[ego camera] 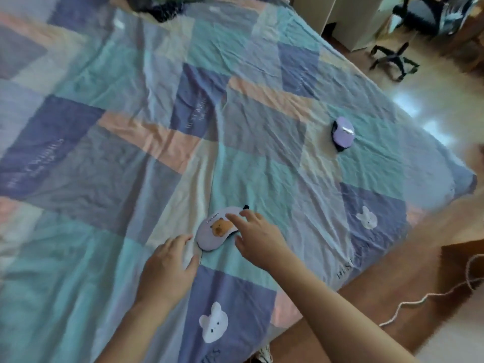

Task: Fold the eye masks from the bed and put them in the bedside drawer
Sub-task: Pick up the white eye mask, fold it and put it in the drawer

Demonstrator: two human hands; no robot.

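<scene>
A patchwork bedspread (110, 158) in teal, blue, peach and cream squares covers the bed, wrinkled all over, and the bear eye mask (216, 229) lying on it serves as the landmark here. To the lower left of that mask, the left hand (167, 268) lies palm down on the cloth, fingers spread and loosely extended, holding nothing; its fingertips come just beside the mask's lower left edge, and whether they touch it cannot be told. The mask itself is pale lavender with an orange-brown bear printed on it and a line of small dark lettering above the bear; it lies flat and unfolded, with a bit of black strap showing at its upper right end. Straight below the mask, near the foot edge of the bed, a white bear face (213, 323) is printed on a blue square. On the mask's right side, the right hand (258, 238) is open with fingers fanned, its index finger resting across the mask's upper right part and the thumb down on the cloth beside it; it grips nothing. Further right of the mask a white rabbit face (366, 217) marks another blue square. Well up and right of the bear mask, a second eye mask (343, 133), purple with black edging, sits bunched into a compact shape, apart from both hands. Beyond it, off the bed, a black office chair (408, 27) stands on the wooden floor (432, 106).
</scene>
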